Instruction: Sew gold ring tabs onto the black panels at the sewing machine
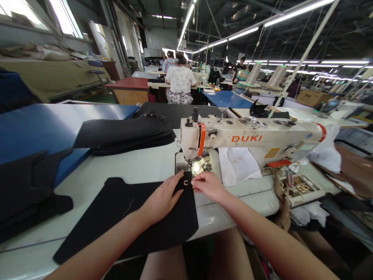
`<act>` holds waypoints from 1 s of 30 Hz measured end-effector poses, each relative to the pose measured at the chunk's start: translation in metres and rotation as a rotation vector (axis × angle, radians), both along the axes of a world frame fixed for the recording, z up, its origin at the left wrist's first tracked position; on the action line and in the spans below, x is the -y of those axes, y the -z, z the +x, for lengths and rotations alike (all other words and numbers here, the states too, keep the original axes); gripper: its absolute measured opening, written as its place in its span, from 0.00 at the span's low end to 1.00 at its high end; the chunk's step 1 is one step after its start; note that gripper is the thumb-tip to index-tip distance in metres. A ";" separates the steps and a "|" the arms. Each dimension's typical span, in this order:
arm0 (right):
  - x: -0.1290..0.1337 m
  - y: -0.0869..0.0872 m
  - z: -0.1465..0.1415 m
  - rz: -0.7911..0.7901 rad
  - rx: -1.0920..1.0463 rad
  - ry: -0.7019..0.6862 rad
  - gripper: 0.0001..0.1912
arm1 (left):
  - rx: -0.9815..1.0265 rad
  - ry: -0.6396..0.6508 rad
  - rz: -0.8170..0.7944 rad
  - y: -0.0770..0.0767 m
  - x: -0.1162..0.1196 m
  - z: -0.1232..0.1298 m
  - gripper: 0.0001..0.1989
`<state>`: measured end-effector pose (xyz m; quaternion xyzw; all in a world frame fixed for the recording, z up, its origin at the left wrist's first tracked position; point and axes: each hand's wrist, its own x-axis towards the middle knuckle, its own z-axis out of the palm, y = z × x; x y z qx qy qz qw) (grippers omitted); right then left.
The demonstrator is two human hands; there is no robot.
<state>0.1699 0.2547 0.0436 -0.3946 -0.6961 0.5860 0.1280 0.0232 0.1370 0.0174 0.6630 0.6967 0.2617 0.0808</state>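
A black fabric panel (122, 206) lies on the white sewing table, one corner close to the needle of the sewing machine (247, 136). My left hand (163, 194) rests flat on the panel with fingers stretched toward the needle. Just right of those fingers, a small gold D-shaped ring (185, 182) sits on the panel. My right hand (208, 184) is at the panel's right edge beside the ring, thumb and fingers pinched together. Whatever is in that pinch is too small to make out.
A stack of black panels (131, 132) lies left of the machine, with more black pieces (26, 190) at far left. White cloth (239, 165) lies under the machine arm. A tray (303, 188) at right holds metal rings. A person (180, 79) sits ahead.
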 end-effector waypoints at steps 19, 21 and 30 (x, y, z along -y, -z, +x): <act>-0.020 -0.001 -0.028 -0.002 0.268 -0.098 0.04 | -0.210 0.099 0.218 -0.010 -0.023 0.010 0.12; -0.021 0.001 -0.028 0.021 0.276 -0.112 0.05 | -0.219 0.092 0.238 -0.008 -0.023 0.011 0.11; -0.021 -0.001 -0.020 0.284 0.291 -0.176 0.07 | -0.270 0.064 0.199 -0.008 -0.027 0.013 0.10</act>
